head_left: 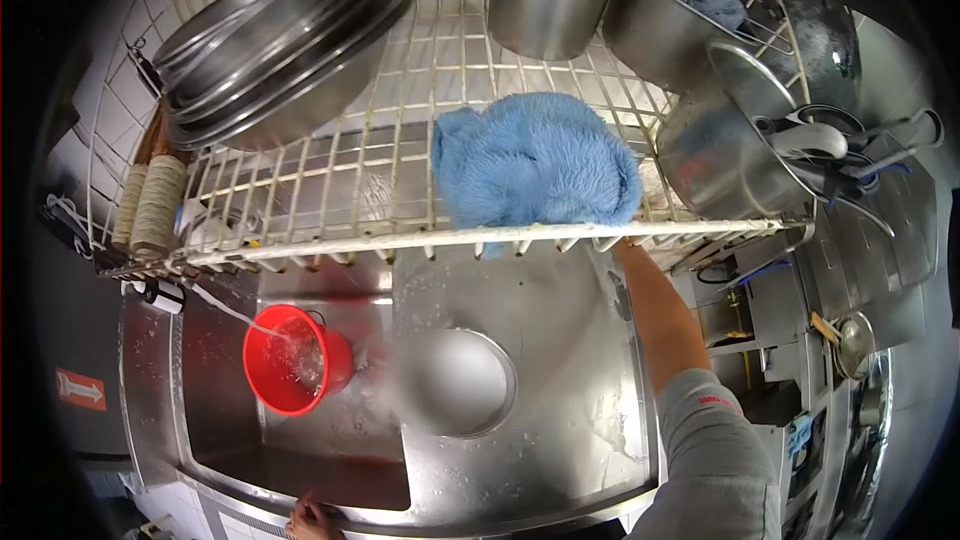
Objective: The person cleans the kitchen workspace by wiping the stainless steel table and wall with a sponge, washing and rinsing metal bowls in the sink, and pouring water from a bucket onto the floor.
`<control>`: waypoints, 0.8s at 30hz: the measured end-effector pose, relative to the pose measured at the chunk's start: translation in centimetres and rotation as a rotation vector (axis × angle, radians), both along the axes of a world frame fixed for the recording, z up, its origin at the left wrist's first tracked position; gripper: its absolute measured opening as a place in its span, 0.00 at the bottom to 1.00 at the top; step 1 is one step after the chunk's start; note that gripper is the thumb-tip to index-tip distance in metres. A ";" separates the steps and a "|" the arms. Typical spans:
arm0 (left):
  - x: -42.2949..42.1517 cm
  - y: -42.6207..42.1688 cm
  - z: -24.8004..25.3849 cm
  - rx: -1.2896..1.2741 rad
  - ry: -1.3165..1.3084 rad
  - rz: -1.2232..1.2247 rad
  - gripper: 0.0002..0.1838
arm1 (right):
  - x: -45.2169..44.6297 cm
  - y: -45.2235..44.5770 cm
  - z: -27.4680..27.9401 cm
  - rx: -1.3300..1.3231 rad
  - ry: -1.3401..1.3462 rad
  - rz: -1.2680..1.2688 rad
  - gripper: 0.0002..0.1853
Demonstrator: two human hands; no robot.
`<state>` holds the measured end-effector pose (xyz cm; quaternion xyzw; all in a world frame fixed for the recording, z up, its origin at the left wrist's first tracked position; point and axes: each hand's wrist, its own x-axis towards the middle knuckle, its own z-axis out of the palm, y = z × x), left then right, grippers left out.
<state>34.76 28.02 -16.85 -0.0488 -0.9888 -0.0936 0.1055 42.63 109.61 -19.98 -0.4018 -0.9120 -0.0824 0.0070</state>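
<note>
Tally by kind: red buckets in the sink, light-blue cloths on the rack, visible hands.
Red bucket: 1
Light-blue cloth: 1
Left hand: 1 (right hand hidden from view)
Total: 3

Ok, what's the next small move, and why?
I'd probably draw the right arm back a little until its hand shows. The forearm runs up to the front rail of the rack and the hand is hidden near the cloth, so I can't judge its grip. Water runs into the bucket; the left hand is by the front edge of the sink.
</note>
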 end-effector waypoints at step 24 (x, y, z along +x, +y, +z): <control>2.3 28.1 6.9 1.193 -0.596 0.023 0.14 | -1.7 -5.9 -1.8 -0.096 0.312 0.229 0.26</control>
